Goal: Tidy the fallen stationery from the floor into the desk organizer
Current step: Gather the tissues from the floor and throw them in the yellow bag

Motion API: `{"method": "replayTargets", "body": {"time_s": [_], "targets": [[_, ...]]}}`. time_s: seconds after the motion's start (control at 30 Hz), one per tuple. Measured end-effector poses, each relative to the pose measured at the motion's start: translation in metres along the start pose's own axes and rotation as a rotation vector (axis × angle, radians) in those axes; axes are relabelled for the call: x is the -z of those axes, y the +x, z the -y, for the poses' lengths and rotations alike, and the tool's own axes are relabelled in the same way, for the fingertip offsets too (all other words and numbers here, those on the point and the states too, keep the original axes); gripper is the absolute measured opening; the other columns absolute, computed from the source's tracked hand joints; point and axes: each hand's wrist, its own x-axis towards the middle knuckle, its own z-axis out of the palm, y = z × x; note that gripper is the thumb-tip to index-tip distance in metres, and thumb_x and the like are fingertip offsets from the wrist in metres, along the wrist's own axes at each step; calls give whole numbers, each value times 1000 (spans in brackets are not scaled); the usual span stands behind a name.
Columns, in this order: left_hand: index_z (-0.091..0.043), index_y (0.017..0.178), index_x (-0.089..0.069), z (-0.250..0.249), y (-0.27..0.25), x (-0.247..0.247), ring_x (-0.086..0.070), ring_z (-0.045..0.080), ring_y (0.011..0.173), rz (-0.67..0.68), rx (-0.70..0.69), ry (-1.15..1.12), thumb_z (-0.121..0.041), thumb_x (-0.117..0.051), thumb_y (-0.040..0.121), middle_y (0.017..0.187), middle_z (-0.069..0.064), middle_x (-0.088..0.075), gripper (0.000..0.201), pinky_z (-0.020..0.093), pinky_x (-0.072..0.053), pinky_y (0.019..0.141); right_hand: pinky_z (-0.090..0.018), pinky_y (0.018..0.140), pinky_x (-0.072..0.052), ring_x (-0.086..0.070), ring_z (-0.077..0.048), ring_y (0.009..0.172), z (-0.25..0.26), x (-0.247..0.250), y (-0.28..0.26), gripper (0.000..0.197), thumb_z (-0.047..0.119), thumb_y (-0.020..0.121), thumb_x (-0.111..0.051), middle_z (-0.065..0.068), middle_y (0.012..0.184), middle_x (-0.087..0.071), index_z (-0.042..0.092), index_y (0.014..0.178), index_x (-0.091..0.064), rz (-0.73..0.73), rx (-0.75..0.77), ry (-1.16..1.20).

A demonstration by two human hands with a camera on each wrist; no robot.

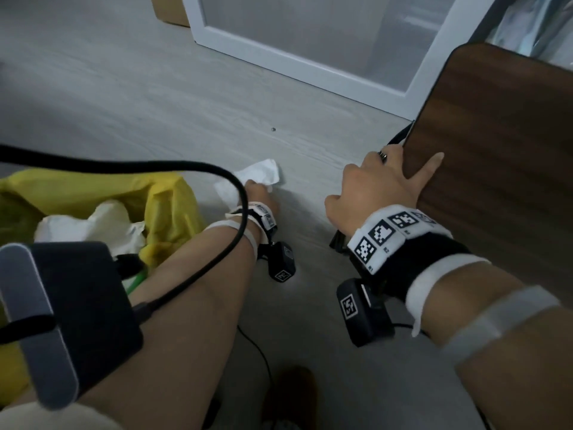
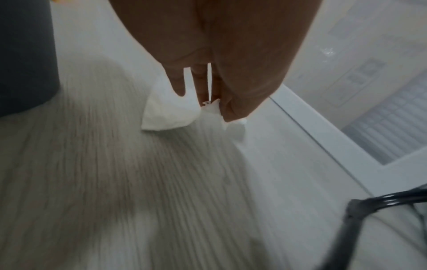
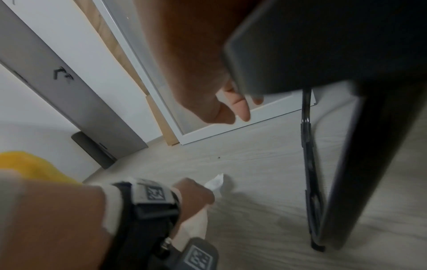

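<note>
A crumpled white paper tissue (image 1: 263, 173) lies on the pale wood floor. My left hand (image 1: 259, 193) reaches down to it and pinches its near edge between thumb and fingers. The left wrist view shows the pinch: left hand (image 2: 217, 107), tissue (image 2: 166, 113) still touching the floor. In the right wrist view the left hand (image 3: 196, 193) covers most of the tissue (image 3: 216, 180). My right hand (image 1: 381, 184) grips the corner of the dark brown desk (image 1: 496, 150), thumb on top and fingers curled under the edge. From below, the right hand (image 3: 231, 109) holds the desk (image 3: 323, 45).
A yellow bag (image 1: 167, 206) holding white paper sits at the left beside my left arm. A black cable (image 1: 186, 165) arcs over that arm. A white-framed glass door (image 1: 310, 66) stands ahead. A black metal desk leg (image 3: 309, 164) drops to the floor at the right.
</note>
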Motion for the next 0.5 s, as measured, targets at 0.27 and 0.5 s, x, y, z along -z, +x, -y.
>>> {"method": "replayTargets", "body": {"time_s": [0.27, 0.5], "targets": [[-14, 87, -62, -46, -99, 72, -62, 30, 89, -220, -175, -287, -7, -60, 82, 92, 8, -67, 8, 29, -46, 69, -60, 119, -3, 1, -26, 151, -26, 6, -60, 45, 40, 86, -53, -7, 158, -21, 21, 126, -49, -70, 153, 239], [-19, 72, -42, -37, -179, 147, -47, 29, 68, -396, -283, -171, -1, -52, 79, 74, 2, -51, 22, 28, -30, 58, -52, 116, -23, 2, -28, 151, -18, 23, -112, 42, 34, 87, -56, -10, 160, -13, 18, 125, -50, -44, 85, 420]]}}
